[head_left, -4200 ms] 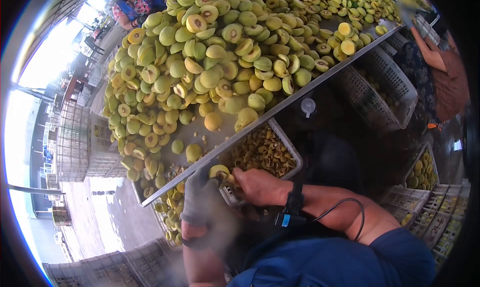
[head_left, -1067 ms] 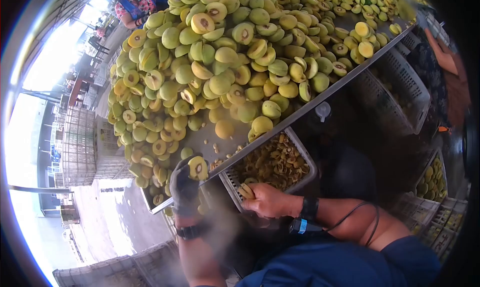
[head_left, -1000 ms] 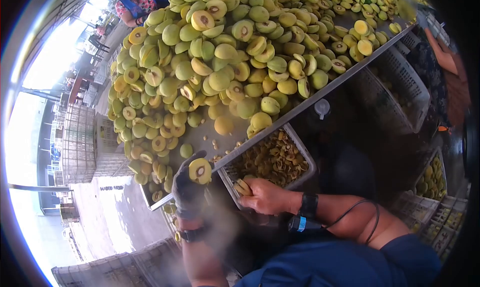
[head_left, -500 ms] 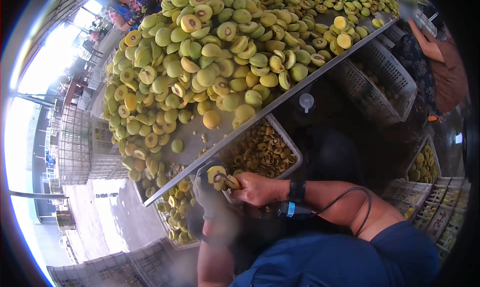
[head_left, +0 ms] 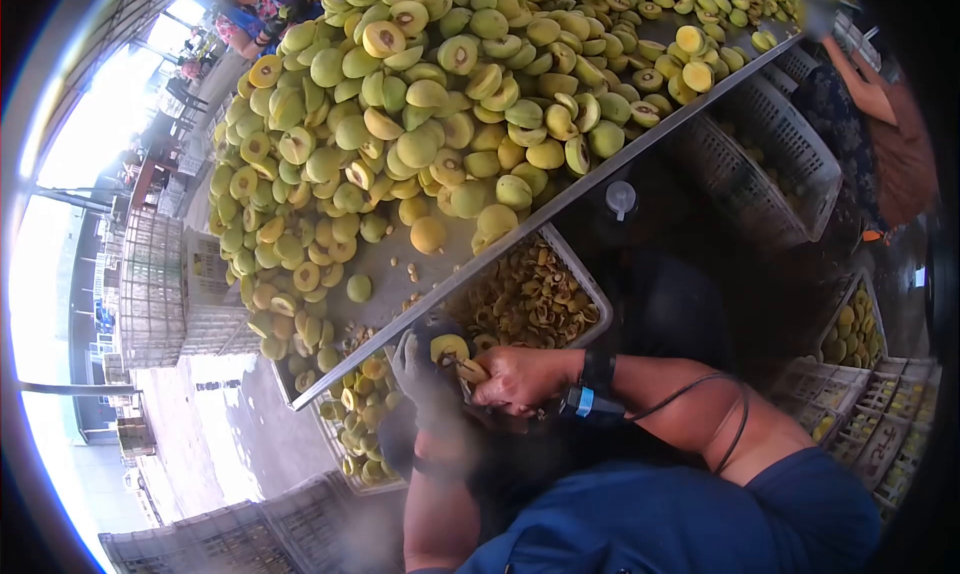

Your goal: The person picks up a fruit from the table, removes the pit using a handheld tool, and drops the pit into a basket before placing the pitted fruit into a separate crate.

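My left hand [head_left: 425, 389], in a pale glove, holds a yellow-green peach half [head_left: 448, 348] with its cut side up. My right hand [head_left: 525, 376] is bare and closed around a small pitting tool [head_left: 468, 370] with a tan grip. The tool's tip meets the fruit; its exact shape is partly hidden by my fingers. Both hands are just below the metal edge of a sorting table [head_left: 455, 282], which bears a large heap of peach halves [head_left: 400, 134]. Beside my hands is a crate [head_left: 603, 309] of brown-yellow scraps.
Another crate of fruit halves [head_left: 362, 429] stands below the table's corner. A large pale crate [head_left: 790, 144] is at the right, near a seated person in brown [head_left: 895, 164]. Stacked crates [head_left: 850, 414] stand behind my right arm. Another person [head_left: 255, 19] is across the table.
The peach half has turned and sits slightly further right and darker between my hands. My left fingers show more stretched along its side. The view has shifted slightly.
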